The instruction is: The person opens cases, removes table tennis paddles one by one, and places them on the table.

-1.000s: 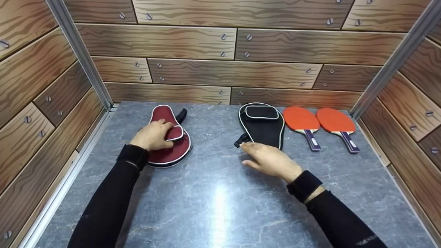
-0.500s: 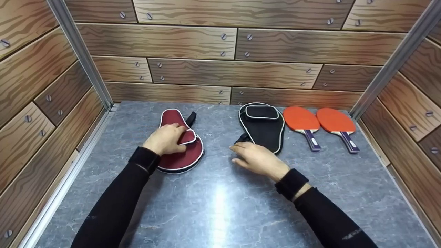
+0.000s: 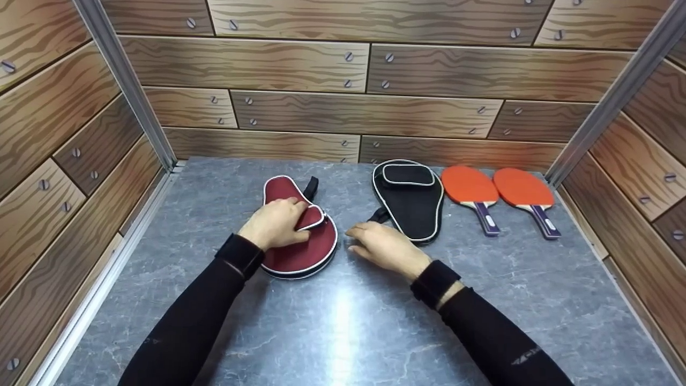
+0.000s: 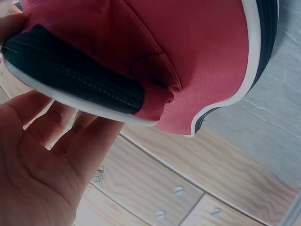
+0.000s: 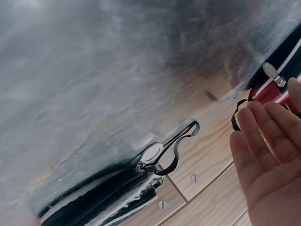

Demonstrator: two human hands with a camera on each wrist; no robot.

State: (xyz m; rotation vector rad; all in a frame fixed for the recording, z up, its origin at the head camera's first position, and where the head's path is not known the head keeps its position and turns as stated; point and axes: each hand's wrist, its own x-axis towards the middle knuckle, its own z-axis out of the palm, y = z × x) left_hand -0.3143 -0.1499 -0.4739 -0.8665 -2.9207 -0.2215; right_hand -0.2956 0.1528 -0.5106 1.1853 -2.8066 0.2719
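My left hand (image 3: 276,222) pinches the raised front pocket (image 4: 75,75) of a dark red table tennis paddle case (image 3: 303,254) with white piping. The thumb lies on one side of the pocket and the fingers on the other. The case lies with its narrow end away from me. To its right, my right hand (image 3: 388,248) is held with fingers nearly straight and nothing in it. Its fingertips are close to the red case's right edge. Just beyond that hand lies a black paddle case (image 3: 412,214) with white piping; its strap and zipper show in the right wrist view.
Two orange-red paddles (image 3: 469,184) with purple handles lie side by side to the right of the black case. A grey marble-patterned tabletop (image 3: 300,343) carries everything. Wood-print walls (image 3: 300,112) stand at the back and both sides.
The red case has slid right and slightly toward me with my left hand on it. My right hand has moved left, away from the black case.
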